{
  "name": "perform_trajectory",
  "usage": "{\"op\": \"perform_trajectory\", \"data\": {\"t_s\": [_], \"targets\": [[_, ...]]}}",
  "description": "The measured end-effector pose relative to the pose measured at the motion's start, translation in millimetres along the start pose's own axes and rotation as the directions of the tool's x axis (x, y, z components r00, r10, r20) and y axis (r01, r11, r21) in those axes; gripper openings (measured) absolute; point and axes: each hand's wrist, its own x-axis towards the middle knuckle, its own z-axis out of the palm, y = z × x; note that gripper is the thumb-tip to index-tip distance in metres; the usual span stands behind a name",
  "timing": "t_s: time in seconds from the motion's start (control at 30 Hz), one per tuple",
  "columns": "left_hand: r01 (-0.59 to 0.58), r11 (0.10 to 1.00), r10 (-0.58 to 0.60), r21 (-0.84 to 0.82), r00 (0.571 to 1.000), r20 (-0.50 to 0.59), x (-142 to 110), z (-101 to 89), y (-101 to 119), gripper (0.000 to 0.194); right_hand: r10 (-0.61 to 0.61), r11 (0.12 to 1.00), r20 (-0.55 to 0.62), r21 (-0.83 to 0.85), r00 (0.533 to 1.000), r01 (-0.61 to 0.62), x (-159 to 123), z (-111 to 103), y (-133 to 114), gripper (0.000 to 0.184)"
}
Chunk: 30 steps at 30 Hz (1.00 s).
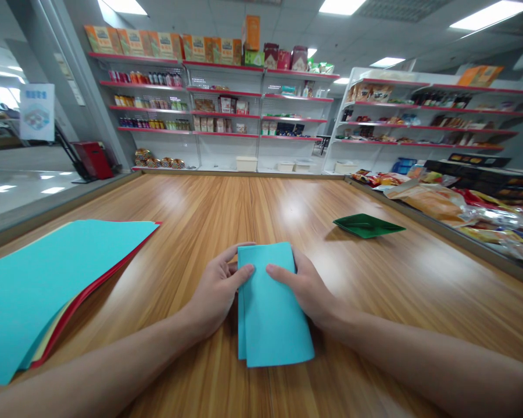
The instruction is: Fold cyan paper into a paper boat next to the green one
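Held between both hands over the middle of the wooden table is a folded sheet of light blue paper. Its layers show as slightly offset edges at the lower left. My left hand grips the upper left edge, thumb on the front and fingers behind. On the upper right edge, my right hand pinches the paper the same way, its fingers mostly hidden. A folded dark green paper piece lies apart on the right. To the left rests a stack of coloured paper, blue on top with yellow and red below.
The wooden table has a raised edge around it. Along its right side lie packaged snacks. Behind stand shelves with bottles, boxes and bags. A red box-like object and a sign are at the far left.
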Motion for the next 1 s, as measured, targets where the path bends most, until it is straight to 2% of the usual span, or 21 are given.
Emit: {"op": "perform_trajectory", "data": {"t_s": [0.1,0.23,0.43,0.7,1.0], "targets": [[0.005,1.0,-0.005,-0.013,1.0,-0.002,0,0.3,-1,0.044,0.048,0.987,0.1,0.146,0.994,-0.062,0,1,0,0.045],[0.006,0.999,-0.007,-0.036,1.0,-0.03,1,2.3,1,0.041,0.026,0.991,0.073,0.129,0.997,-0.035,4,-1,1,0.044],[0.035,0.998,-0.025,0.047,0.98,-0.198,5,-3.1,4,0.049,0.053,0.986,0.075,0.153,0.996,-0.064,7,-2,-1,0.043],[0.043,0.993,-0.047,-0.11,0.998,-0.038,0,-6.7,12,0.059,0.074,0.978,0.11,0.187,0.991,-0.094,7,-5,-6,0.045],[0.036,0.985,-0.028,-0.167,0.998,0.055,-1,-11.4,11,0.05,0.066,0.964,0.209,0.24,0.976,-0.116,8,-7,-6,0.043]]}}
